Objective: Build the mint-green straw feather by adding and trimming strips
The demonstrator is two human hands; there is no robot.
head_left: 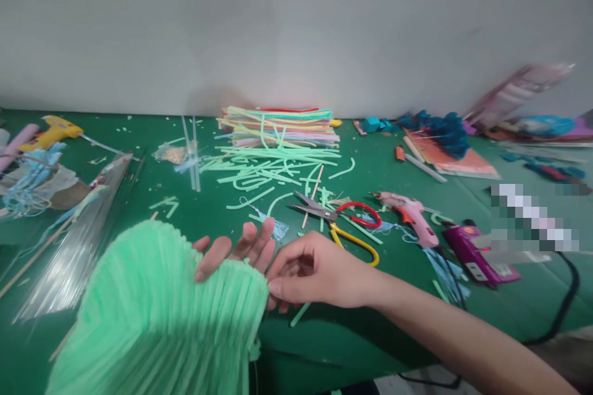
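Near the front edge of the green table (194,136), you hold a pale green ribbed piece (152,315) made of many thin strips laid side by side, its top edge curved (the near part blurs out). Beyond it lie loose green strips (269,166), a stack of coloured sheets (282,124), red-and-yellow scissors (343,222), a pink glue gun (412,216) and clear rods (69,241); nothing lies between your hands and the piece. Your left hand (241,250) sits behind the piece, fingers spread and pressed flat against its back. Your right hand (315,271) pinches its right edge between thumb and curled fingers.
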